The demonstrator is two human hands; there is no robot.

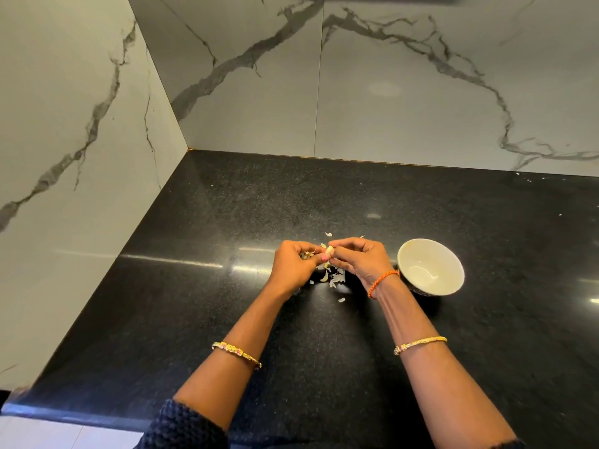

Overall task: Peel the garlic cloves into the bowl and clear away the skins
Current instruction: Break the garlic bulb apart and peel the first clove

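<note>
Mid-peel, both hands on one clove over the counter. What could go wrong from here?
1. The garlic clove is pinched between left hand and right hand above the countertop, not over the bowl; if it slips, it probably lands among the skins.
2. Loose skins lie scattered under and beyond the hands; a sweep may miss the outlying flakes.
3. The right wrist sits close to the bowl; a jerk could nudge it.

No readable text, label, brand or number appears anywhere.
</note>
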